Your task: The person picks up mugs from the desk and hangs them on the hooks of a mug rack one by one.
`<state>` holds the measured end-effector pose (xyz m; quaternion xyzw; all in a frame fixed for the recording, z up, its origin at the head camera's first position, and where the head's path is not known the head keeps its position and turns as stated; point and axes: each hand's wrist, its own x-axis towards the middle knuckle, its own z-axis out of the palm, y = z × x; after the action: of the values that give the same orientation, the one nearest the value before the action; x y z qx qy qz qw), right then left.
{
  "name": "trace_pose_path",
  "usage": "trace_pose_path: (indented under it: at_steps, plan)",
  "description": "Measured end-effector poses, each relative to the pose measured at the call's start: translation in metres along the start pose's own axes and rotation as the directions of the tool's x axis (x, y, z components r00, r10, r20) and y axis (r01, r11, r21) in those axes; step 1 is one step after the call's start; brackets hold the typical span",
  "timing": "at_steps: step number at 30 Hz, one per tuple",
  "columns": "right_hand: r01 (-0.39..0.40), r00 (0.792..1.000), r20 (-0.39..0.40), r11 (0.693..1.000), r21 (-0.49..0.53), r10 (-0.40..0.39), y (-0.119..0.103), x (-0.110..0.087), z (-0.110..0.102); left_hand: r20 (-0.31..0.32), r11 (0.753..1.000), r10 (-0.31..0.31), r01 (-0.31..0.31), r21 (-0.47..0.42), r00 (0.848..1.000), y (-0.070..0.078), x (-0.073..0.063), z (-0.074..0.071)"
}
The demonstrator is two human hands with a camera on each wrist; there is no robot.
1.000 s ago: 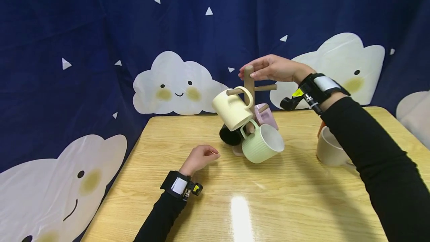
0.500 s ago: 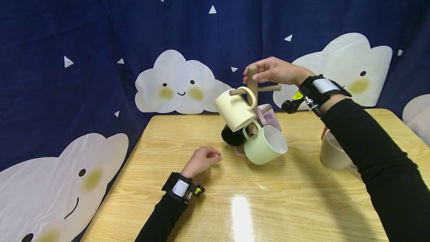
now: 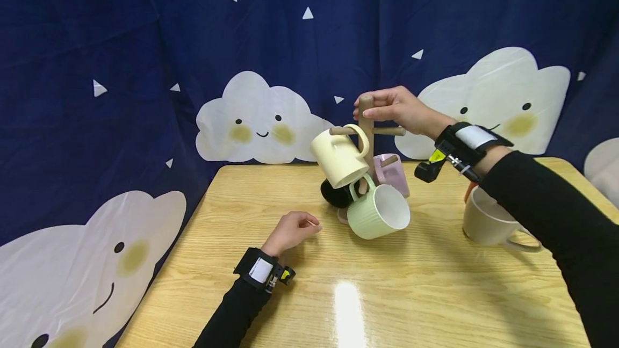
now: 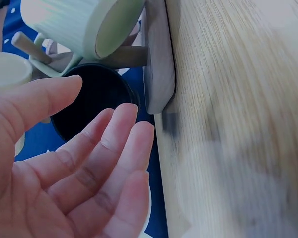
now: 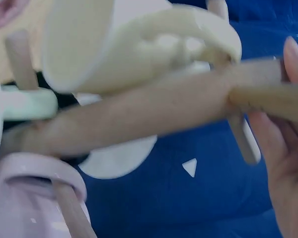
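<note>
In the head view my right hand point(image 3: 403, 110) grips the top of the wooden mug tree's post point(image 3: 366, 102). A cream mug point(image 3: 338, 159) hangs by its handle on an upper peg. Lower down hang a ribbed pale green mug point(image 3: 377, 212), a lilac mug point(image 3: 393, 176) and a black mug point(image 3: 333, 193), partly hidden. My left hand point(image 3: 292, 231) is by the table, left of the tree, fingers loosely bent and holding nothing. In the left wrist view the black mug point(image 4: 92, 94) lies beyond those fingers. The post point(image 5: 154, 109) crosses the right wrist view.
A beige mug point(image 3: 488, 218) stands on the wooden table point(image 3: 411, 294) at the right, partly behind my right sleeve. Behind it shows a bit of something orange point(image 3: 469, 191). A blue curtain point(image 3: 271, 31) with cloud prints hangs past the table's far edge.
The mug tree has turned slightly under my right hand: the green mug shifted left, the lilac mug right and nearer. My right wrist moved lower and to the right. My left hand stayed put.
</note>
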<state>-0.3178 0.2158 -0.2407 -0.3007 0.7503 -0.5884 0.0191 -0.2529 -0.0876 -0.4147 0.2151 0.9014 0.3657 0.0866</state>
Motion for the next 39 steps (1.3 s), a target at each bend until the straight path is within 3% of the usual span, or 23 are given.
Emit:
trace_pose_path:
  at_steps: [5, 9, 15, 20, 24, 31, 35, 39]
  plan:
    - [-0.040, 0.991, -0.130, 0.999, 0.020, 0.043, -0.004, -0.004, 0.008, 0.004, 1.000, 0.001, -0.001, -0.006, 1.000, 0.001, -0.001, -0.001]
    - [-0.094, 0.964, -0.252, 0.995, -0.027, 0.084, -0.009, -0.010, 0.015, 0.005, 1.000, 0.002, -0.002, -0.007, 1.000, -0.001, -0.003, -0.002]
    - [-0.155, 0.892, -0.443, 0.981, -0.118, 0.088, -0.017, -0.020, 0.028, 0.005, 1.000, 0.008, -0.008, 0.004, 1.000, -0.003, -0.003, 0.000]
    - [-0.217, 0.819, -0.568, 0.960, -0.177, 0.080, -0.022, -0.020, 0.039, 0.010, 1.000, 0.007, -0.007, -0.001, 1.000, -0.001, -0.002, 0.000]
    - [-0.252, 0.790, -0.607, 0.949, -0.190, 0.088, -0.024, -0.019, 0.046, 0.011, 1.000, 0.003, -0.003, -0.011, 1.000, 0.000, -0.002, 0.000]
    - [-0.301, 0.773, -0.628, 0.925, -0.233, 0.093, -0.025, -0.020, 0.048, 0.009, 1.000, 0.017, -0.017, -0.015, 1.000, -0.001, 0.000, 0.001]
    - [-0.338, 0.799, -0.584, 0.908, -0.245, 0.140, -0.028, -0.021, 0.040, 0.007, 1.000, 0.025, -0.025, -0.008, 1.000, 0.000, 0.001, 0.002]
    - [-0.338, 0.827, -0.531, 0.919, -0.201, 0.187, -0.040, -0.030, 0.026, 0.006, 1.000, 0.027, -0.027, -0.004, 1.000, -0.001, 0.001, 0.003]
